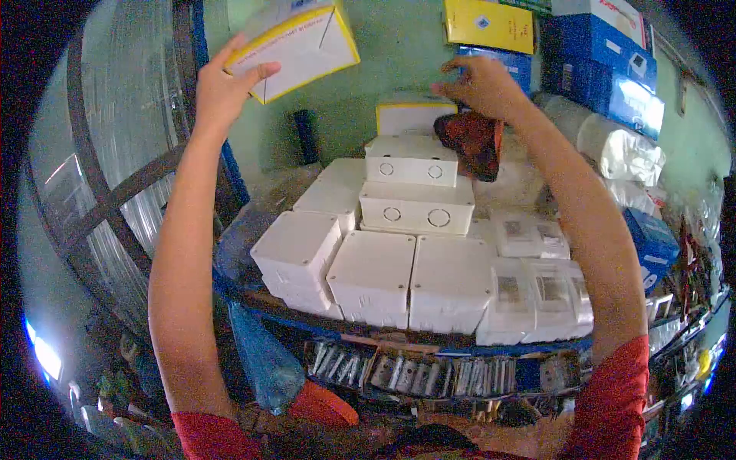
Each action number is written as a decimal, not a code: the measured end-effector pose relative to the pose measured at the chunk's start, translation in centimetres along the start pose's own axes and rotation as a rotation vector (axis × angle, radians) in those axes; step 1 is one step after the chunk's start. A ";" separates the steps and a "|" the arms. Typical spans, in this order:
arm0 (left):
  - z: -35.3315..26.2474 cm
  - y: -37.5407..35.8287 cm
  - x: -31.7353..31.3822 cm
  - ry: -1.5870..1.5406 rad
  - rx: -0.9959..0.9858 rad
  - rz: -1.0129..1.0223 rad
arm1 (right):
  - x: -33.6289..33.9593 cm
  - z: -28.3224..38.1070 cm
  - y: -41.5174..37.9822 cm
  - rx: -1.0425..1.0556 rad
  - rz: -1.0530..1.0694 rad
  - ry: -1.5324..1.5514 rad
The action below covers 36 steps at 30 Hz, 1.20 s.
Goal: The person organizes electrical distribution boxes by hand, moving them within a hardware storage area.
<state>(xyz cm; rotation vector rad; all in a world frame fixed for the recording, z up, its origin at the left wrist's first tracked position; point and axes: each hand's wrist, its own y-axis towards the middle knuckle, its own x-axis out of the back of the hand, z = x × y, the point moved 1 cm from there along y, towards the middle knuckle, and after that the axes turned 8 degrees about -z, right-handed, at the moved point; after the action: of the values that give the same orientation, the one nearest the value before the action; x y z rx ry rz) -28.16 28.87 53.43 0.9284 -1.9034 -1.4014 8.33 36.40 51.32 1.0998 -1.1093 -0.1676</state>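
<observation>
High on the left, my left hand (230,80) grips a white carton with yellow edges (295,54), thumb on its printed face and fingers behind it. The carton is tilted and cut off by the top of the view. My right hand (484,83) is raised in front of a blue box (498,65), fingers bent and apart, with nothing visible between them. Just below it is a dark red and black object (469,142) whose kind I cannot make out. White junction boxes (418,203) are stacked on the shelf under both hands.
Another yellow-edged white carton (414,119) stands behind the stack. A yellow box (488,27) and blue boxes (602,57) rise at the back right. Plastic-wrapped white switch boxes (533,295) sit at the right. Small metal parts (414,376) fill trays below; a blue plastic bag (264,364) hangs left.
</observation>
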 end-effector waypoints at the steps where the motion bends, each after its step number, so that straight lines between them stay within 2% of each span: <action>1: -2.5 -0.7 1.0 -0.069 -0.030 -0.037 | 1.7 0.6 -1.1 -0.014 -0.049 0.204; 2: -5.0 -1.7 1.8 -0.123 -0.064 -0.059 | 3.5 1.3 -2.2 -0.027 -0.102 0.410; 6: -15.1 -7.7 3.6 -0.264 -0.291 -0.186 | 12.0 5.5 -8.5 0.001 0.106 0.747; 7: -17.4 -9.6 3.8 -0.202 -0.411 -0.215 | 13.5 6.2 -10.0 -0.027 0.103 0.739; 9: -21.4 -13.5 4.6 -0.077 -0.647 -0.292 | 15.9 7.3 -15.0 -0.010 0.030 0.930; 11: -23.3 -17.9 5.1 -0.113 -0.527 -0.184 | 18.5 8.4 -20.6 -0.003 0.000 1.032; 14: -27.9 -24.1 5.3 -0.101 -0.334 0.090 | 21.9 9.0 -30.0 -0.140 0.032 0.929; 16: -31.0 -27.0 4.5 -0.437 -0.271 0.229 | 24.0 8.8 -35.6 -0.263 0.035 0.814; 18: -33.6 -28.5 4.0 -0.643 -0.240 0.369 | 25.4 8.3 -41.0 -0.356 0.003 0.678; 19: -34.9 -29.4 3.8 -0.743 -0.214 0.440 | 26.0 7.7 -43.8 -0.323 0.005 0.542; 20: -37.0 -29.1 3.7 -0.825 -0.199 0.476 | 26.3 7.8 -46.3 -0.421 0.032 0.479; 22: -40.2 -29.7 2.7 -0.790 -0.292 0.542 | 26.2 7.9 -50.7 -0.539 0.115 0.408; 25: -43.6 -31.5 2.3 -0.521 -0.536 0.894 | 26.3 8.8 -56.3 -0.632 0.143 0.323; 30: -47.1 -35.4 2.1 -0.633 -0.514 1.136 | 25.1 9.1 -64.8 -0.679 0.127 0.304; 32: -47.9 -37.4 1.8 -0.617 -0.502 1.212 | 25.4 9.7 -66.5 -0.743 0.211 0.289; 35: -47.7 -40.4 1.1 -0.640 -0.533 1.201 | 25.1 10.2 -69.0 -0.785 0.244 0.318; 36: -47.7 -41.4 1.3 -0.646 -0.531 1.193 | 25.1 10.4 -69.8 -0.754 0.195 0.329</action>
<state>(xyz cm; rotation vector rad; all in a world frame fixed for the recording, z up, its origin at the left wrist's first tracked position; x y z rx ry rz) 16.69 -6.59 26.56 -0.9120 -1.7454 -1.2967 39.55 -20.02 13.17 0.3248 -0.7454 -0.2181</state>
